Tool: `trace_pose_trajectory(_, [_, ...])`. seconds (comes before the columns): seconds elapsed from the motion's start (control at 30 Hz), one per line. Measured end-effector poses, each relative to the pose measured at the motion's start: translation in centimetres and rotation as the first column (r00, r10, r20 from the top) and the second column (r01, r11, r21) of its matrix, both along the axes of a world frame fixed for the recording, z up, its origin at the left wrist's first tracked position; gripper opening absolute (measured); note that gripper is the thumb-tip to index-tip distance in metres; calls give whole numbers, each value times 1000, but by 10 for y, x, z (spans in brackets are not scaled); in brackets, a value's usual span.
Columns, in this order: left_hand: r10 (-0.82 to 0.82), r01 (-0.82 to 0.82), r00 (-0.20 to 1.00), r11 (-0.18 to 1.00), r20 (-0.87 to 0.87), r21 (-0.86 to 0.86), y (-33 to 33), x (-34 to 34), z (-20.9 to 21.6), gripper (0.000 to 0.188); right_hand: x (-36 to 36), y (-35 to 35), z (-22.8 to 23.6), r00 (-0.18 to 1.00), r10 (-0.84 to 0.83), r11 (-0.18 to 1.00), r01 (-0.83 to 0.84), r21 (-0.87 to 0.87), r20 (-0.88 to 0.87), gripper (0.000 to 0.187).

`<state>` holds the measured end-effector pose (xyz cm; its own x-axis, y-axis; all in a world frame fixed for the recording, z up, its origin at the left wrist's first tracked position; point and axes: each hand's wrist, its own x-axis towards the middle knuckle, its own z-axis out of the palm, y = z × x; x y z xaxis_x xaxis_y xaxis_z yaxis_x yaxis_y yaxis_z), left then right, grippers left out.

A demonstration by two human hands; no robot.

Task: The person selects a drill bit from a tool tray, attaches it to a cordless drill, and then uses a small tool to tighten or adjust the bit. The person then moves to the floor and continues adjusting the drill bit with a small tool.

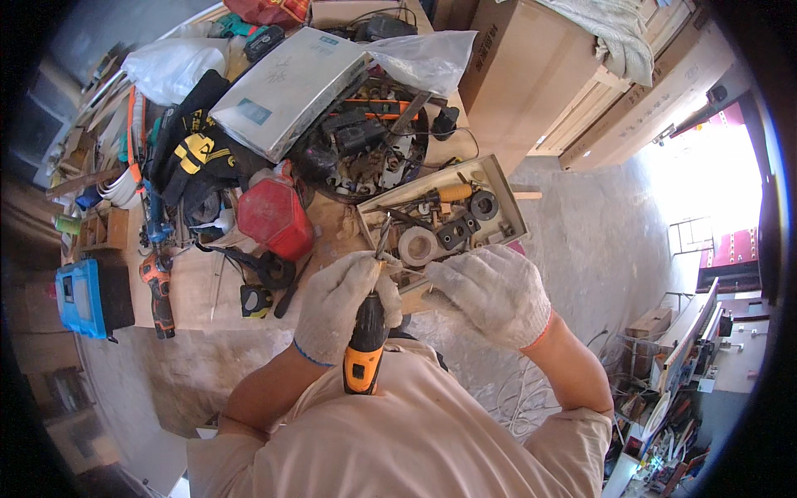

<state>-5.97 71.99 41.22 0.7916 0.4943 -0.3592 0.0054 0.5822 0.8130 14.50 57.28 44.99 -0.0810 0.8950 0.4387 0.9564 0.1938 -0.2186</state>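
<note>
My left hand [336, 307], in a pale knit work glove, is closed around the front of a black and orange cordless drill [364, 353]. The drill's back end rests close against my shirt, and a drill bit [383, 236] points away from me above the glove. To its right is my gloved right hand [494, 295], with thumb and fingers pinched together. Whatever lies at those fingertips is too small to make out. Just beyond both hands sits a shallow wooden tray [508, 192] with a pale ring-shaped roll [418, 246], a dark ring [482, 204] and a yellow-handled tool [455, 192].
On the cluttered workbench [203, 307] lie a red octagonal container [270, 212], a tape measure [256, 300], another cordless drill [156, 290] and a white flat box [286, 91]. A blue toolbox [83, 297] stands at the left edge. Large cardboard boxes [531, 75] rise behind.
</note>
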Motion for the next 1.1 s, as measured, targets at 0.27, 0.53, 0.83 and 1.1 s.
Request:
trace_pose_trajectory(0.27, [-17,19,999,998,-42,52,0,1,4,37,-20,6,16,206,-651,741,-38,-671,-730,27])
trace_pose_trajectory(0.53, [-2,2,1000,1000,-14,18,-2,-2,-2,34,-10,2,2,929,-170,983,134,-129,-330,16])
trace_pose_trajectory(0.83, [-43,46,999,995,-28,85,-1,0,2,35,-31,3,3,366,-515,840,32,-542,-775,28])
trace_pose_trajectory(1.1, [-19,20,999,999,-34,35,-3,0,4,37,-26,5,16,16,-638,754,-189,-629,-770,38])
